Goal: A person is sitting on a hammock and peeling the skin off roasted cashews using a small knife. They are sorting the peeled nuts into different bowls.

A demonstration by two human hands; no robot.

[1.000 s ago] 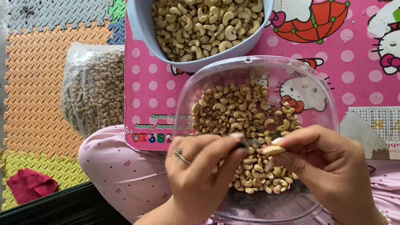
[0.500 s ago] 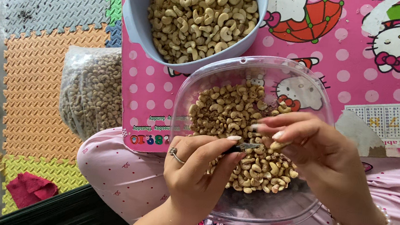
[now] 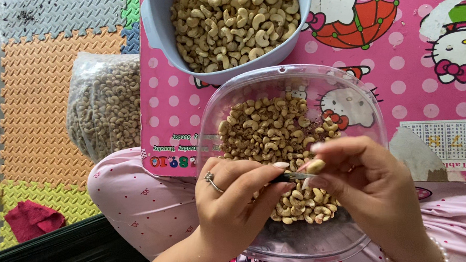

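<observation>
- Right hand (image 3: 375,187) pinches a cashew (image 3: 315,166) between closed fingertips.
- Left hand (image 3: 231,205) grips a small knife (image 3: 291,177), blade touching the cashew.
- Both over a clear bowl (image 3: 361,103).

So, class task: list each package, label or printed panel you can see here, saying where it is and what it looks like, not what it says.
Clear plastic bag: left of the pink board, on the orange mat, bulging with pale nuts.
Printed table panel: right side of the pink board, white rectangle with a fine grid.
Coloured lettering strip: board's lower left corner, multicoloured characters on pink.
Pink board: under both bowls, polka dots and cartoon cats.
</observation>
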